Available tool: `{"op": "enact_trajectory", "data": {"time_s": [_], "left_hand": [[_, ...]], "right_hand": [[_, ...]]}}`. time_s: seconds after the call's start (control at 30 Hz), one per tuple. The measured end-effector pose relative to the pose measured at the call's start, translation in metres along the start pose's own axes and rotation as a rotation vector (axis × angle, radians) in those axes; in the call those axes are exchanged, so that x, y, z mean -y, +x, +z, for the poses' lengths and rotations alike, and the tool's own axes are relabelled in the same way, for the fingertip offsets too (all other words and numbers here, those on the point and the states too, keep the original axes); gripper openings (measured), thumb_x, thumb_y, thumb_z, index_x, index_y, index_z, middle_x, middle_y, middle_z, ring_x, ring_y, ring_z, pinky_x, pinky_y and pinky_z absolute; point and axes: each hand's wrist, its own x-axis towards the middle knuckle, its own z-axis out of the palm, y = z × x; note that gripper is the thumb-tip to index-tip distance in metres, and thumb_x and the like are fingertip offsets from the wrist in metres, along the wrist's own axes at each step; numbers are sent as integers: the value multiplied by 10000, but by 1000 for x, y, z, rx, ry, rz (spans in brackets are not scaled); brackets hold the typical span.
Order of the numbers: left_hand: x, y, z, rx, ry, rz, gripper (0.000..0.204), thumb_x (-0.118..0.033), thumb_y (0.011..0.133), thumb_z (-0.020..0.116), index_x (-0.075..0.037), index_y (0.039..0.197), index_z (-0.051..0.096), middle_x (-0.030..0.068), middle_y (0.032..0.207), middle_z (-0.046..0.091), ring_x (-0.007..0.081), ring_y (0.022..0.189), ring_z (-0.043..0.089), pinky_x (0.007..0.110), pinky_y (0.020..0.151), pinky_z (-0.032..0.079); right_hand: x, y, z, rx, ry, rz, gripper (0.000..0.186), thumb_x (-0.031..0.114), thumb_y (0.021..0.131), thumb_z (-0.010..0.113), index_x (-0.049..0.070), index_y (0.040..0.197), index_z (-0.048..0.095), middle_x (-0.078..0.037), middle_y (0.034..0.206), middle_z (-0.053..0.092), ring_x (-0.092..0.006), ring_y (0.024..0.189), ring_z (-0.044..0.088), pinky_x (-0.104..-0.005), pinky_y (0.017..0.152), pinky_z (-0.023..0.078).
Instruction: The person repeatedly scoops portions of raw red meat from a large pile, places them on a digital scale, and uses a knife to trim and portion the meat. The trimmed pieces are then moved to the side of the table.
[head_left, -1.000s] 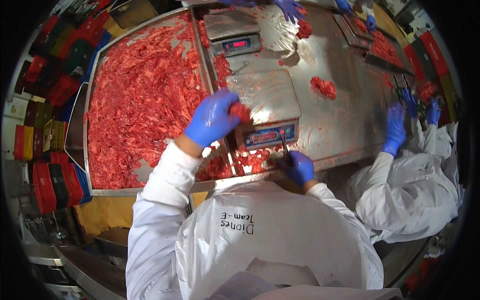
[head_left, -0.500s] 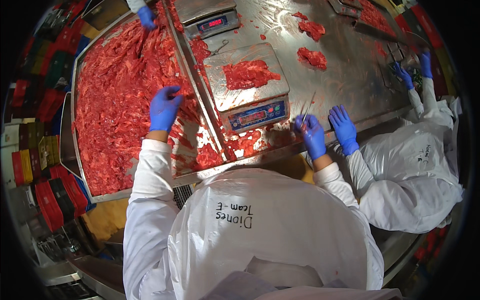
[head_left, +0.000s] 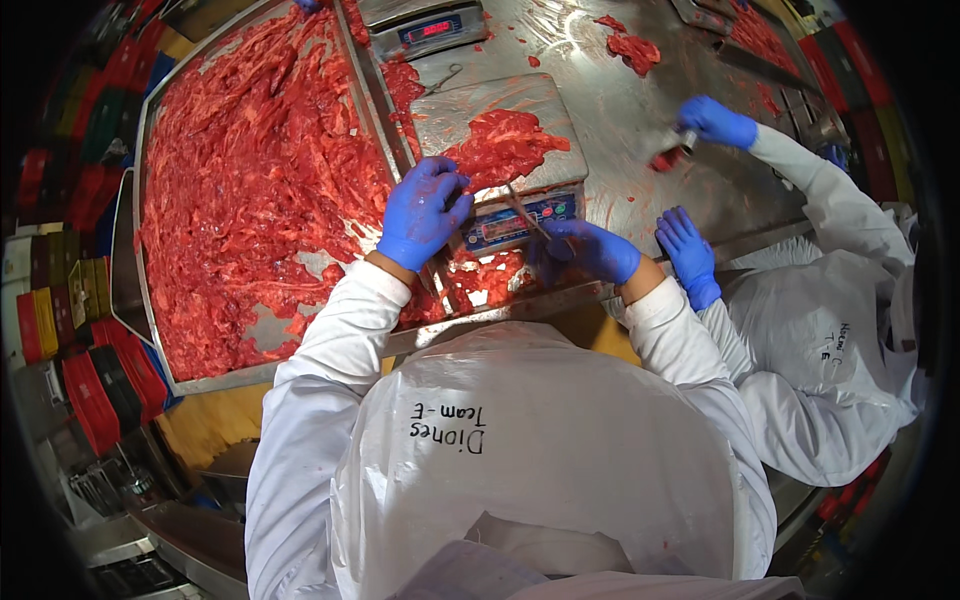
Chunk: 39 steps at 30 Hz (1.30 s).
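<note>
The work area is a steel surface (head_left: 613, 115), wet and smeared, with a wide tray (head_left: 236, 379) of loose red meat (head_left: 250, 190) on my left and stacked crates (head_left: 92, 398) beyond it on the floor side. A meat portion (head_left: 512, 146) lies on the platform of the near scale (head_left: 441, 113), directly in front of me; a second scale (head_left: 428, 33) with a lit display stands behind it. My left hand (head_left: 426, 212) is at the portion's left end, fingers curled and thumb standing apart; I cannot tell whether the fingertips pinch the meat. My right hand (head_left: 600, 250) is closed around a slim metal cutting tool (head_left: 522, 211), held over the scale's display panel. In my judgement the step in hand is weighing and adjusting this portion; the next move calls for steadying its left end and keeping the tool clear of my fingers. The portion's long axis runs left to right, tilted slightly so that its narrower right end points away from me. The tool's axis slants forward and leftward, tip toward the portion's near edge. At my right, a co-worker's hand (head_left: 688, 255) rests flat near the edge.
</note>
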Motion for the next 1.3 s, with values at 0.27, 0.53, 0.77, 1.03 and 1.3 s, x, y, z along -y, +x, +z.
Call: {"op": "enact_trajectory", "data": {"time_s": [0.27,0.53,0.77,1.03,1.3], "left_hand": [[3,6,-5,71,161,101,145,-196,879,751,-80,964,741,101,1059,701,307,971,689,402,839,578],[3,1,-7,55,162,116,137,-198,884,745,-80,952,744,109,1071,703,312,992,685,408,854,575],[11,-3,-18,112,149,44,146,-201,878,743,-72,944,737,124,1048,693,321,993,678,417,854,568],[8,-7,-14,101,139,108,134,-180,863,745,-63,929,736,128,1021,689,331,972,675,424,843,569],[2,-13,-13,94,119,138,124,-172,847,759,-63,900,733,132,984,678,326,950,670,419,841,566]], "right_hand": [[15,41,-7,38,-437,-88,317,373,1011,639,63,1035,703,-59,895,689,-166,754,649,-326,687,542],[39,40,30,-23,-148,56,230,313,1002,694,87,965,685,-7,840,663,-120,684,596,-281,617,489],[44,34,43,-58,-330,72,237,305,957,757,89,926,663,-1,803,626,-124,677,584,-316,660,551],[35,60,45,-49,-263,-16,209,276,978,740,78,971,670,-1,822,659,-109,706,617,-278,671,541],[27,75,48,-65,-177,-56,273,300,932,804,61,986,683,-9,828,677,-112,713,643,-292,674,546]]}}
